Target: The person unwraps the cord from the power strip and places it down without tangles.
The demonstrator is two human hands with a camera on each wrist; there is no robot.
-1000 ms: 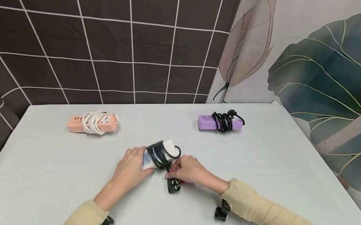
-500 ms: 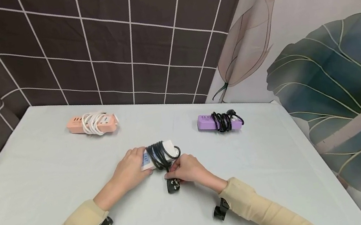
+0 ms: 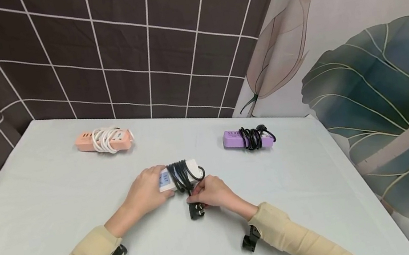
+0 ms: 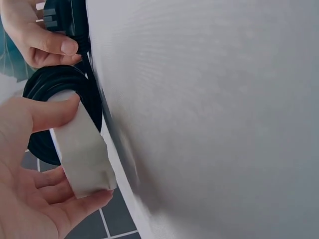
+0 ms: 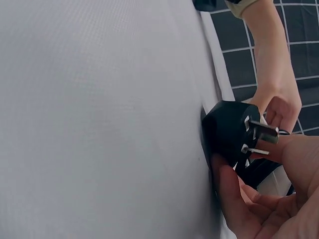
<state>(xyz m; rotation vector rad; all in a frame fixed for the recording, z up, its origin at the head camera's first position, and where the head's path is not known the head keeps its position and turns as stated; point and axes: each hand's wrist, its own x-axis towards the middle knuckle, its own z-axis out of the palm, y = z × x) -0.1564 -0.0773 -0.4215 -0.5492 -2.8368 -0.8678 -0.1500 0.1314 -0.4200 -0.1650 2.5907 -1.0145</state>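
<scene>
A white power strip (image 3: pixel 193 168) with blue socket faces lies mid-table, its black cord (image 3: pixel 181 176) wound round its middle. My left hand (image 3: pixel 145 192) grips its left end; in the left wrist view the thumb presses on one side of the white end (image 4: pixel 84 149) and fingers curl round the other. On the near side, my right hand (image 3: pixel 212 192) pinches the cord just behind the black three-pin plug (image 3: pixel 196 210). The plug hangs toward me, its metal pins (image 5: pixel 264 133) bare in the right wrist view. Part of the right fingers is hidden behind the cord.
At the back left lies an orange power strip (image 3: pixel 86 141) wound with white cord. A purple power strip (image 3: pixel 234 139) with black cord lies at the back right. Everything rests on a white-covered table (image 3: pixel 55 179), with a dark gridded curtain (image 3: pixel 122 46) behind it.
Both hands keep their hold on the strip and the cord. The strip's left end has tipped very slightly; otherwise hardly anything differs.
</scene>
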